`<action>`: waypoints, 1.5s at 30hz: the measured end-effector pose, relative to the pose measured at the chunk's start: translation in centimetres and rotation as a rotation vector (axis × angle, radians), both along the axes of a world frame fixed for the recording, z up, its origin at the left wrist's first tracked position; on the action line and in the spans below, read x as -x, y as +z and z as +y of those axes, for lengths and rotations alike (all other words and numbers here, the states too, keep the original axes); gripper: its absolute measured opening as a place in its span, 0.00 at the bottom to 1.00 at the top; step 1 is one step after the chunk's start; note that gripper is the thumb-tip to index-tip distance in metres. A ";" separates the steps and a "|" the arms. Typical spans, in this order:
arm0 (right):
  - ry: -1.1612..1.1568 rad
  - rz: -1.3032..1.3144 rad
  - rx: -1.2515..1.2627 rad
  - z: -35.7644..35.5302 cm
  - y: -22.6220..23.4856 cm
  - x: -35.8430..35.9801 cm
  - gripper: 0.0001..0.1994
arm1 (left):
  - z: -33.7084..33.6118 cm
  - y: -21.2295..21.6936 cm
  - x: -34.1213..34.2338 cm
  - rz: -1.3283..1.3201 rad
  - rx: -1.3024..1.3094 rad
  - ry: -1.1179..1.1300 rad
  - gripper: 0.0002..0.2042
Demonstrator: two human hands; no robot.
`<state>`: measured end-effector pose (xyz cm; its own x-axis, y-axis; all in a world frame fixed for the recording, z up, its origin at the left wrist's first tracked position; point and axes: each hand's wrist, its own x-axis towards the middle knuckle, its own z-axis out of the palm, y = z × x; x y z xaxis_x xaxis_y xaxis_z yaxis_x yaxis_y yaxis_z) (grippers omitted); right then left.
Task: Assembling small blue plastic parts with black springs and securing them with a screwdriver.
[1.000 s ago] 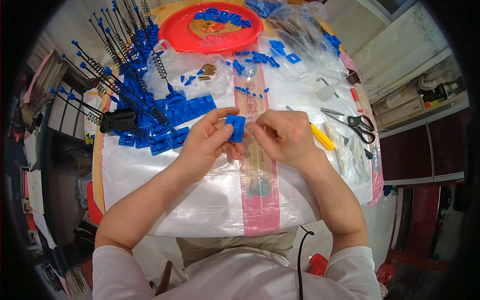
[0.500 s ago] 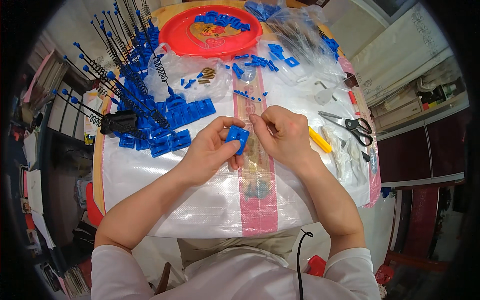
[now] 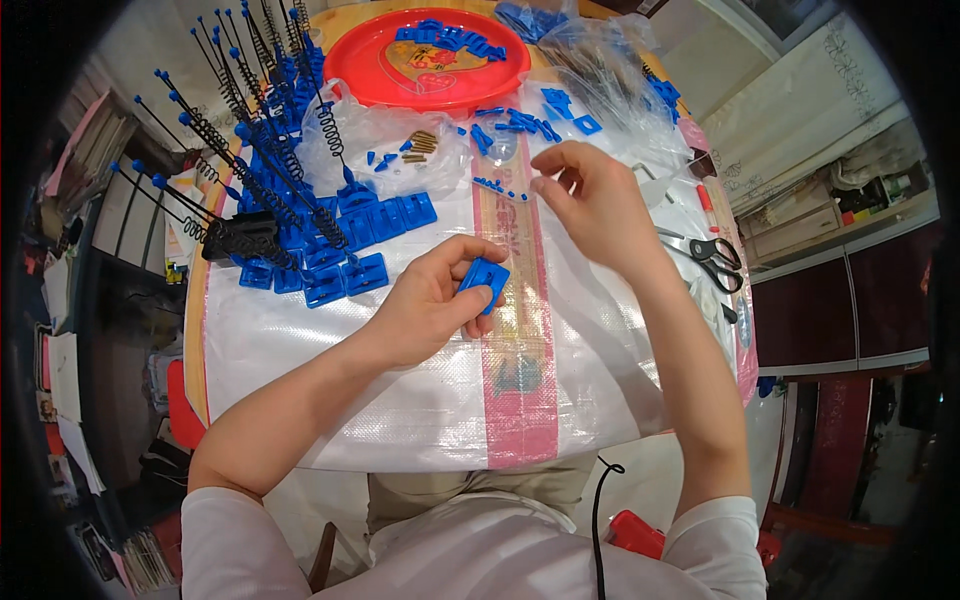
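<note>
My left hand (image 3: 440, 295) holds a small blue rectangular plastic base (image 3: 484, 284) above the middle of the table, with the thumb pressed on its face. Farther forward and to the right, my right hand (image 3: 592, 203) hovers with its thumb and index finger apart; nothing shows between them. Its fingertips are nearest to a row of tiny blue plastic pieces (image 3: 497, 188) on the pink strip of the table cover. Beyond these lie several longer blue plastic parts (image 3: 522, 122).
Blue bases with upright black springs (image 3: 290, 205) crowd the left side. A red tray (image 3: 360, 85) with blue parts stands at the back. Brass-coloured pins (image 3: 420, 146) lie on a plastic bag. Scissors (image 3: 712, 262) and a red marker (image 3: 704, 198) are at the right.
My right hand has moved forward and to the right, away from the left hand, and its thumb and index finger have parted. My left hand still holds the blue base, slightly turned.
</note>
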<state>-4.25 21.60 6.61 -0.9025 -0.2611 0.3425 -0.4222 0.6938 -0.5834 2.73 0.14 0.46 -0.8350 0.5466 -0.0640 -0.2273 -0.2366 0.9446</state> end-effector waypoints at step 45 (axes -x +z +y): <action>0.303 -0.044 -0.486 -14.8 -2.3 11.5 0.11 | -0.1 0.2 0.1 -0.001 0.033 -0.043 0.15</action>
